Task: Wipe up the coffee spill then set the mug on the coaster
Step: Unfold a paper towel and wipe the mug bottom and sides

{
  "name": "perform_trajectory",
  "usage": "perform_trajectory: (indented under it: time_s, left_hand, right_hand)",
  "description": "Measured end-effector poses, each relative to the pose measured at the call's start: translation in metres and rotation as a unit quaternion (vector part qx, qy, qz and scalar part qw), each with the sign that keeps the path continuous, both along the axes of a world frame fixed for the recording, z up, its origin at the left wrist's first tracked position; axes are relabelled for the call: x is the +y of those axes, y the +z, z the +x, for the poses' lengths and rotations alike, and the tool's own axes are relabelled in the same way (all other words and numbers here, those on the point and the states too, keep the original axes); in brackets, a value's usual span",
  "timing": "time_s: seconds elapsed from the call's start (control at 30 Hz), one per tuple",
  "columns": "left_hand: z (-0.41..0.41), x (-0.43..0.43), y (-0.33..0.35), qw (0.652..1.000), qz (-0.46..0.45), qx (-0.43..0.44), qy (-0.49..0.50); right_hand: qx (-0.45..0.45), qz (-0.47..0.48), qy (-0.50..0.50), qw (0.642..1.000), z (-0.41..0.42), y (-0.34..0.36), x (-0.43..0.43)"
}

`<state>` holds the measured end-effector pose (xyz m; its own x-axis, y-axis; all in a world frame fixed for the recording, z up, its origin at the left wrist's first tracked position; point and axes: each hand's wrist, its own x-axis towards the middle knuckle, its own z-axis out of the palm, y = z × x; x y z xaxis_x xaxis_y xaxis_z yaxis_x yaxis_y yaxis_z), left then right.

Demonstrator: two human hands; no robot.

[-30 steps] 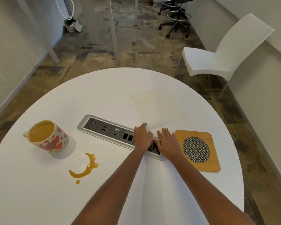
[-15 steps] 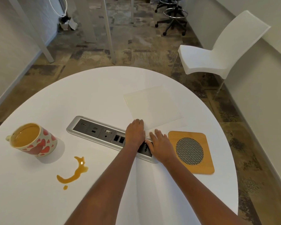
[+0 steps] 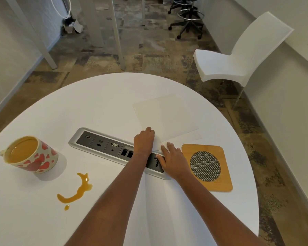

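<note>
White on white, still fumbling napkin (image 3: 165, 114) corner with left hand (image 3: 144, 141) curled (hold unclear), right hand (image 3: 171, 158) flat, leaving spill (image 3: 78, 191) leftward unwiped.

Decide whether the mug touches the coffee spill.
Apart. The head view shows a strip of bare white table between the mug and the spill.

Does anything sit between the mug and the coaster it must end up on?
Yes. The person's left hand and right hand, at the paper napkin's near edge, cross the line from mug to coaster, over the table's socket panel. Nothing else does.
</note>
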<state>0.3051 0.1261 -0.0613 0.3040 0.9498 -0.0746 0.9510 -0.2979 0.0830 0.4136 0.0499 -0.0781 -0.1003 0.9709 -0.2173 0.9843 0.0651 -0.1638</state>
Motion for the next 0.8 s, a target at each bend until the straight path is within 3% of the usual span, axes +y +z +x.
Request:
perform_trajectory:
  time_s: [0.27, 0.4, 0.63, 0.8]
  left_hand:
    - [0.002, 0.005, -0.003, 1.000, 0.020, 0.006, -0.001]
    - [-0.011, 0.002, -0.001, 0.998, 0.045, -0.038, 0.029]
    - [-0.033, -0.008, 0.035, 0.970, 0.124, -0.210, -0.005]
    - [-0.049, -0.011, 0.068, 0.903, 0.103, -0.416, 0.033]
  right_hand:
    - [-0.002, -0.011, 0.001, 1.000, 0.002, -0.002, 0.001]
    - [0.006, -0.017, -0.009, 1.000, 0.002, -0.002, 0.002]
    - [0.052, -0.042, -0.029, 0.997, 0.004, 0.002, 0.002]
    - [0.196, 0.000, -0.078, 0.978, 0.008, 0.022, 0.000]
